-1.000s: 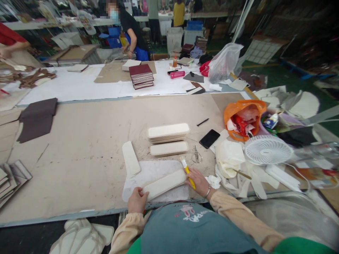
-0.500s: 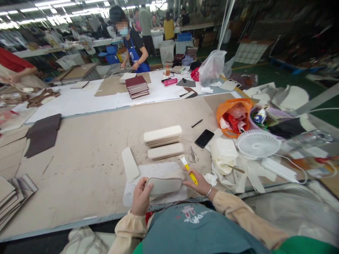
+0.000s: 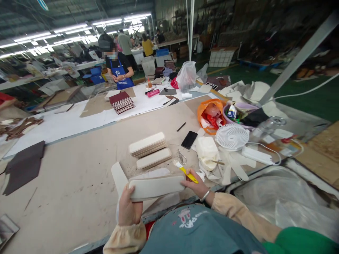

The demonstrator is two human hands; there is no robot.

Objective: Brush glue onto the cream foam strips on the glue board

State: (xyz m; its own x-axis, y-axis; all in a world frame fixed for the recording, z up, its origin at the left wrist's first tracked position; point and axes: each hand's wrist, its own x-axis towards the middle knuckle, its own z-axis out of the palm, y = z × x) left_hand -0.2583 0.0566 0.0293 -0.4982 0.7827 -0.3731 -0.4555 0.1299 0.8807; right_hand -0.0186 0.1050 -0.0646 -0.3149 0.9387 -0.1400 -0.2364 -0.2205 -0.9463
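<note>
A long pale panel with rounded corners (image 3: 157, 187) is held up over the near edge of the table. My left hand (image 3: 129, 206) is closed on its left end, the thumb on top. At its right end, the fingers of my right hand (image 3: 197, 185) pinch the panel's corner and also grip a yellow-handled brush (image 3: 190, 175), whose pale bristles point away to the left. Beyond the panel lie a taller stack of similar panels (image 3: 147, 145) and a lower stack (image 3: 154, 158). A loose pale strip (image 3: 119, 175) rests beside my left hand. White paper (image 3: 156, 172) lies partly hidden under the panel.
Scissors (image 3: 182, 157), a black phone (image 3: 189, 140) and a pen (image 3: 181, 127) lie right of the stacks. Farther right are a white container (image 3: 207, 150), a white fan (image 3: 232, 137) and an orange bag (image 3: 202, 109). A co-worker in a blue apron (image 3: 120, 72) stands across the table.
The panel has come up and its broad pale face now shows more fully. Both hands still hold it, the brush staying in my right hand. The camera view has turned rightward.
</note>
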